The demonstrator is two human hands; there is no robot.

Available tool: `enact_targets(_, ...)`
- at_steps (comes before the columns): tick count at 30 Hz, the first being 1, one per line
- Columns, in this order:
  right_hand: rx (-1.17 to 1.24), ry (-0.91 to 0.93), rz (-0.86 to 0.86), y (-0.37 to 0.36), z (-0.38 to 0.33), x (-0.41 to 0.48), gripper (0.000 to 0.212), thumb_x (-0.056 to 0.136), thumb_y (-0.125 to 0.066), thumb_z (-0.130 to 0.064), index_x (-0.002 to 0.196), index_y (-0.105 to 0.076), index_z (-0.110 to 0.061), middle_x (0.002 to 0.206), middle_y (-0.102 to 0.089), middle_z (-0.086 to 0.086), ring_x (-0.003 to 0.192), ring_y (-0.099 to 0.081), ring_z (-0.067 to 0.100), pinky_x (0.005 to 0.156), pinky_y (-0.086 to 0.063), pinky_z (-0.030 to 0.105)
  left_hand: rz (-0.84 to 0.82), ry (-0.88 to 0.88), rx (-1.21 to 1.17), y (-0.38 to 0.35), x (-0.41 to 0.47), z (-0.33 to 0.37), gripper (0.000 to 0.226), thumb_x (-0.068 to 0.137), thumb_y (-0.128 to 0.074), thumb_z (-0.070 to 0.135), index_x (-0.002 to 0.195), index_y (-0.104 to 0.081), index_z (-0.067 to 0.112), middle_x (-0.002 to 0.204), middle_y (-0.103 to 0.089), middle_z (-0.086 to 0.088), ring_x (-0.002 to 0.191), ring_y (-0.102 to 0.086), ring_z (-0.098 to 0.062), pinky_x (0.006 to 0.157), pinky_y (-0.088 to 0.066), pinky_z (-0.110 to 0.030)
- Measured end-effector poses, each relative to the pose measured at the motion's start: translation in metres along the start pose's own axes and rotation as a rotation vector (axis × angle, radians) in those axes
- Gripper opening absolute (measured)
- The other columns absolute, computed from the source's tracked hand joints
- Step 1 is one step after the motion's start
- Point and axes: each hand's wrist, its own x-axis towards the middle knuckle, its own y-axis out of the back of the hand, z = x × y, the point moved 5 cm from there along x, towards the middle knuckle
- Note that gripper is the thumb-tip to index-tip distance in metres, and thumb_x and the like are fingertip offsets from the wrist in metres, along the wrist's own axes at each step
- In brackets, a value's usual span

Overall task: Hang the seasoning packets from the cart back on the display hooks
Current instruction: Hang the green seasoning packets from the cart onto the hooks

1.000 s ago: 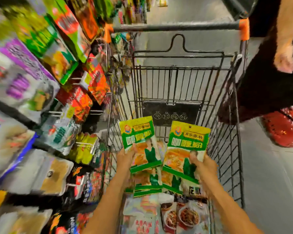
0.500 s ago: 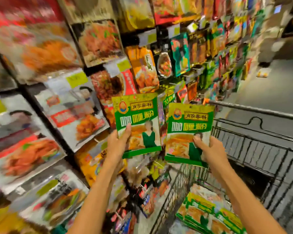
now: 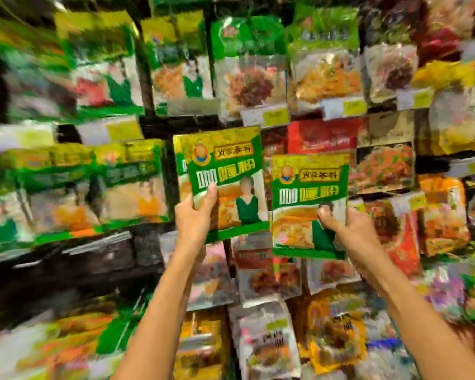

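Observation:
Two green and yellow curry powder packets are held up in front of the display wall. My left hand (image 3: 194, 218) grips the left packet (image 3: 225, 171) at its lower left corner, thumb on the front. The right packet (image 3: 307, 193) sits slightly lower, with my right hand (image 3: 348, 229) gripping its lower right corner. Matching green packets (image 3: 132, 182) hang on the display just left of the held ones. The hooks themselves are hidden behind packets and lost in blur. The cart is out of view.
The wall is packed with hanging seasoning packets in rows, with yellow price tags (image 3: 274, 116) between them. A dark shelf gap (image 3: 66, 272) runs along the lower left. Most of the picture is blurred by motion.
My view has swung from the cart up to face the display wall squarely. Both hands have lifted the two packets higher, close to the hanging rows. The cart has left the view.

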Motion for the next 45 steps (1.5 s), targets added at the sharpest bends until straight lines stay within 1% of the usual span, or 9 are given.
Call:
enact_targets(7,0.127,0.071,-0.173,-0.127,-0.035,0.028,0.013,0.088,-0.066,-0.017,0.076,-0.063,-0.015,0.065,-0.059,-0.008,0.048,-0.051,-0.013,0.046,-0.037,0.005,0.159,-0.095,0.109,0.108,0.045,0.016,0.014,0.092,-0.057,0.03,0.099,-0.064,0.02,0.083,-0.064,0.013,0.067,-0.057,0.017,0.058,-0.038,0.002)
enact_targets(16,0.159,0.119,-0.278,-0.189,-0.072,0.051,0.008,0.089,-0.066,-0.022,0.082,-0.062,-0.018,0.076,-0.065,-0.005,0.072,-0.063,0.003,0.065,-0.046,0.024,0.22,0.004,-0.019,0.153,0.066,0.006,0.012,0.09,-0.062,0.034,0.089,-0.067,0.023,0.097,-0.073,0.001,0.089,-0.069,-0.01,0.078,-0.055,-0.028)
enact_targets(19,0.149,0.109,-0.253,-0.194,-0.075,0.059,0.022,0.087,-0.067,-0.021,0.071,-0.052,-0.02,0.069,-0.053,-0.018,0.055,-0.055,-0.011,0.051,-0.044,0.015,0.219,0.0,-0.01,0.151,0.067,0.005,0.014,0.089,-0.061,0.035,0.086,-0.067,0.023,0.095,-0.073,0.001,0.093,-0.069,-0.017,0.083,-0.055,-0.036)
enact_targets(22,0.166,0.044,-0.254,-0.197,-0.07,0.065,0.026,0.086,-0.069,-0.021,0.068,-0.05,-0.023,0.071,-0.057,-0.013,0.057,-0.057,-0.01,0.05,-0.044,0.01,0.211,0.006,-0.019,0.147,0.065,0.004,0.013,0.089,-0.062,0.035,0.084,-0.067,0.024,0.09,-0.073,0.006,0.09,-0.069,-0.013,0.082,-0.055,-0.034)
enact_targets(26,0.201,-0.026,-0.3,-0.202,-0.068,0.065,0.025,0.086,-0.068,-0.02,0.093,-0.063,0.003,0.092,-0.068,0.02,0.082,-0.066,0.028,0.07,-0.047,0.036,0.205,0.015,-0.031,0.146,0.065,0.004,0.014,0.089,-0.061,0.036,0.086,-0.067,0.024,0.094,-0.074,0.002,0.087,-0.07,-0.01,0.073,-0.054,-0.024)
enact_targets(32,0.141,-0.035,-0.338,-0.206,-0.065,0.071,0.014,0.09,-0.064,-0.021,0.076,-0.06,-0.019,0.076,-0.063,-0.004,0.069,-0.058,0.006,0.048,-0.042,0.013,0.22,0.005,-0.022,0.142,0.063,0.007,0.011,0.09,-0.061,0.035,0.085,-0.066,0.026,0.085,-0.072,0.008,0.079,-0.069,0.0,0.063,-0.051,-0.013)
enact_targets(38,-0.024,0.049,-0.291,-0.199,-0.054,0.062,0.013,0.092,-0.061,-0.025,0.088,-0.061,-0.013,0.081,-0.06,-0.006,0.075,-0.057,0.009,0.061,-0.046,0.012,0.172,0.044,-0.018,0.131,0.061,-0.002,0.015,0.089,-0.061,0.038,0.088,-0.068,0.025,0.094,-0.074,-0.003,0.094,-0.068,-0.022,0.089,-0.052,-0.046)
enact_targets(42,-0.105,0.234,0.044,-0.173,-0.063,0.04,0.013,0.091,-0.058,-0.017,0.103,-0.059,-0.011,0.1,-0.06,0.001,0.094,-0.058,0.019,0.084,-0.048,0.035,0.135,0.072,-0.011,0.11,0.057,-0.008,0.019,0.087,-0.061,0.043,0.083,-0.067,0.025,0.08,-0.072,0.01,0.08,-0.066,-0.009,0.068,-0.05,-0.026)
enact_targets(45,0.074,0.218,-0.148,-0.186,-0.081,0.031,0.014,0.094,-0.055,-0.026,0.101,-0.061,-0.015,0.099,-0.064,0.0,0.091,-0.06,0.013,0.08,-0.048,0.03,0.06,0.096,-0.031,0.085,0.056,-0.011,0.021,0.088,-0.06,0.041,0.091,-0.067,0.021,0.091,-0.072,0.005,0.09,-0.067,-0.017,0.067,-0.053,-0.023)
